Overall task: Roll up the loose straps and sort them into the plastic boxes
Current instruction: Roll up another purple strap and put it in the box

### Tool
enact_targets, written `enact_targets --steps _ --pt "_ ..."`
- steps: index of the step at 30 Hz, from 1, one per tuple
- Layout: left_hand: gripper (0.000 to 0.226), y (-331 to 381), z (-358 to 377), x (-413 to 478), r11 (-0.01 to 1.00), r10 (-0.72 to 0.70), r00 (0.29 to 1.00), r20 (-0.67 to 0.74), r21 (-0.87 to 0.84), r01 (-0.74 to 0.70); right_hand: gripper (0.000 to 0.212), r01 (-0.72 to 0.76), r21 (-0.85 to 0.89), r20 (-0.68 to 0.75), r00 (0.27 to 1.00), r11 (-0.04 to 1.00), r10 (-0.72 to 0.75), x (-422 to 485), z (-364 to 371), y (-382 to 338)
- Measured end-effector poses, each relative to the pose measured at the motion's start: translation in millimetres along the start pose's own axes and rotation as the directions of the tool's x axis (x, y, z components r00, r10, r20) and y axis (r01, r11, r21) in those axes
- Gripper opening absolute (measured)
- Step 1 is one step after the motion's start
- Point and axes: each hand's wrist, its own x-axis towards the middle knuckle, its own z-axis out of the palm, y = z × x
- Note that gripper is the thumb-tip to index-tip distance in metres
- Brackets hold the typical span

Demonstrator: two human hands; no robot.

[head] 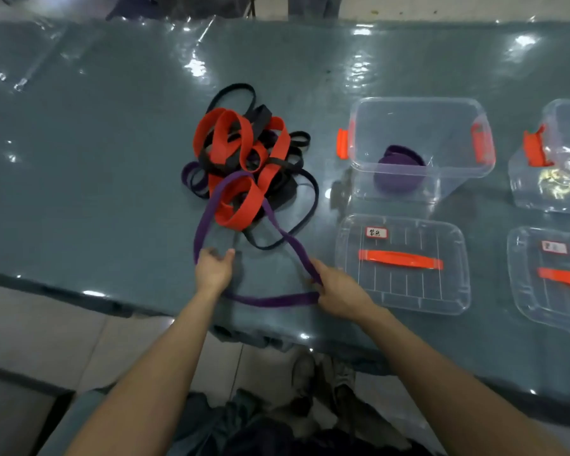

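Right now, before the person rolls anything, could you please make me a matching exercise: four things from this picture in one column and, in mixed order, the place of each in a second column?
Things
1. rolled purple strap
2. loose purple strap
3. red straps
4. labelled lid

Places
a. in the tangled heap on the table
b. pinched in the right hand
c. flat on the table, on the near side of the clear box
d. inside the clear box

Pairs: 1-d, 2-b, 3-a, 4-c
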Motion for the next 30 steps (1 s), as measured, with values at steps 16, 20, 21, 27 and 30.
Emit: enact_targets --steps 16,20,21,27,30 --pt "0.025 37.1 52.4 0.9 0.971 0.234 0.94 0.248 -0.106 -0.214 0.056 0.118 -0.336 0.034 0.993 0.934 -0.113 -24.9 7.2 -8.8" --pt "0.022 5.7 9.7 8.8 0.844 0.43 0.896 0.113 0.302 -0.444 0.062 0.041 -0.234 -0.057 0.997 0.971 -0.055 -2.6 -4.8 -18.8" --pt "0.021 -6.7 -2.0 12.4 0.797 0.458 0.884 0.093 0.398 -0.454 0.06 0.034 -0.218 -0.068 0.996 0.975 -0.05 6.6 -5.5 -25.3" --pt "0.016 -59.8 -44.3 48.9 0.817 0.388 0.92 0.051 0.443 -0.369 0.053 0.112 -0.213 -0.143 0.979 0.971 -0.144 60.0 -0.9 -61.6" --pt "0.017 -52.7 -42.8 62.5 0.9 0.311 0.945 0.1 0.288 -0.327 0.058 0.166 -0.235 -0.156 0.966 0.958 -0.206 85.1 0.0 -78.5"
